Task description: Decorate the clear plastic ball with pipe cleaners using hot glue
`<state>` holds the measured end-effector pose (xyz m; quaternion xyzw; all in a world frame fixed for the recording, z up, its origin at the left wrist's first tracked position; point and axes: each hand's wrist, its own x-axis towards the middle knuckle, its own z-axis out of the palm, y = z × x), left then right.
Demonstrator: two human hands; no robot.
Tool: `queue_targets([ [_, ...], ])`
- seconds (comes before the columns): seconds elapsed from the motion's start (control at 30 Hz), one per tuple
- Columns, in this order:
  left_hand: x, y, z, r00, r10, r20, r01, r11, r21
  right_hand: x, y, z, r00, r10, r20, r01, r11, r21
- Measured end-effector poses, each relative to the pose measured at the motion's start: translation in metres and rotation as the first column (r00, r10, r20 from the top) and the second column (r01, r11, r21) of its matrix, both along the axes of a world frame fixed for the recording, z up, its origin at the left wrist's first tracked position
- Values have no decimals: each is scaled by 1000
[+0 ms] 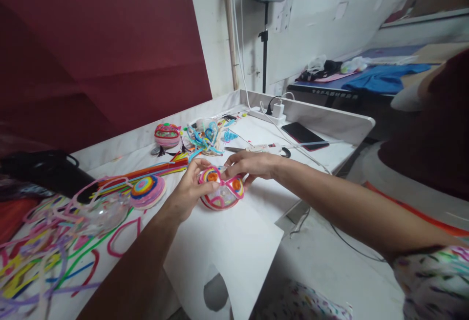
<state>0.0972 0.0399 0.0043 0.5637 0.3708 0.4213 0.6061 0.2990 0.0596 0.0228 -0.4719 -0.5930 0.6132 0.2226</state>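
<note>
A clear round ball trimmed with pipe cleaners (222, 199) sits just above the white paper, with pink outlines and two orange-centred rings like eyes. My left hand (188, 190) grips its left side, thumb across the front. Over its top and right edge, my right hand (252, 164) has its fingers bent and closed on it; some fingertips are hidden behind the rim. Under the ball lies a white paper sheet (223, 242) with a dark round patch at its lower end. Scissors (236, 149) rest just beyond my right hand.
Loose pipe cleaners (78, 261) cover the left side, near a ringed rainbow disc (146, 190). Farther back are a pink wrapped ball (167, 135) and a blue pipe-cleaner pile (207, 137). A phone (304, 136) and a power strip (269, 115) lie at the right. Someone's dark clothing shows at far right.
</note>
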Motion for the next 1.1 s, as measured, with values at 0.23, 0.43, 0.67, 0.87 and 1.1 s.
queue_targets([
  [0.23, 3, -1, 0, 996, 71, -59, -69, 997, 29, -1, -2, 1, 1000, -12, -18, 12, 1000, -16],
  [0.43, 2, 2, -4, 992, 77, -102, -71, 995, 67, -2, -1, 0, 1000, -5, -6, 4, 1000, -31],
  [0.67, 4, 2, -3, 986, 79, -149, -66, 994, 89, -3, -5, 0, 1000, -7, 4, 7, 1000, -8],
  [0.87, 7, 0, 1, 979, 92, -185, -78, 994, 82, -2, -6, -2, 1000, -20, -12, 19, 1000, -17],
  [1.1, 9, -1, 3, 968, 131, -213, -109, 988, 111, 1, -8, -5, 999, 41, -22, -41, 999, -4],
])
